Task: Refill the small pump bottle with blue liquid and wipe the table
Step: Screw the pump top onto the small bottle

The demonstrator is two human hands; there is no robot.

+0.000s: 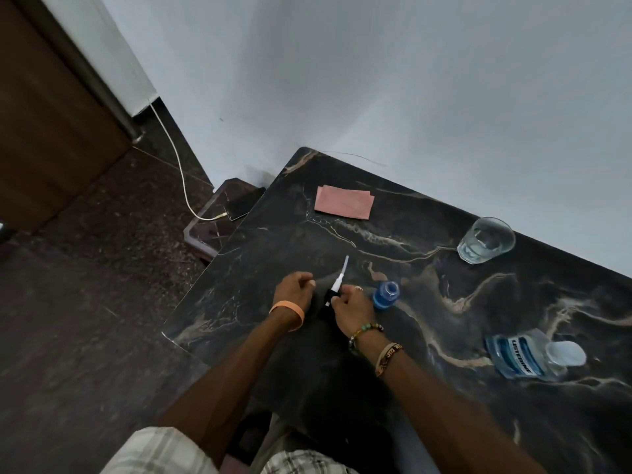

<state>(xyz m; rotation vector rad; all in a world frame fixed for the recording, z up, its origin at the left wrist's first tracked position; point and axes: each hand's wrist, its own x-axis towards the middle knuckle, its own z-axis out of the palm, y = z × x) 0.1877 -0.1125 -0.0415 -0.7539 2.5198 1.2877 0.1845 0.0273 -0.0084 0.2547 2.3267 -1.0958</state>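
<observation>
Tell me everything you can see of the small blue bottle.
The small blue bottle looks like translucent blue plastic, round, with a narrower neck. Its mouth is open, with no pump on it. It stands upright on the dark marbled table, right beside the right hand; whether they touch cannot be told.

Table [266,248]: dark marble-look top with pale and tan veins, far edge against a wall. Four items stand or lie on it, all apart from one another
- Cloth [343,202]: pink, folded flat, near the far left corner
- Glass [485,239]: clear, upright, part-filled with clear liquid, near the far edge, right of the cloth
- Small bottle [385,295]: blue, upright, neck open, about mid-table
- Large bottle [523,357]: clear, holds blue liquid, blue label, white cap, near right
</observation>
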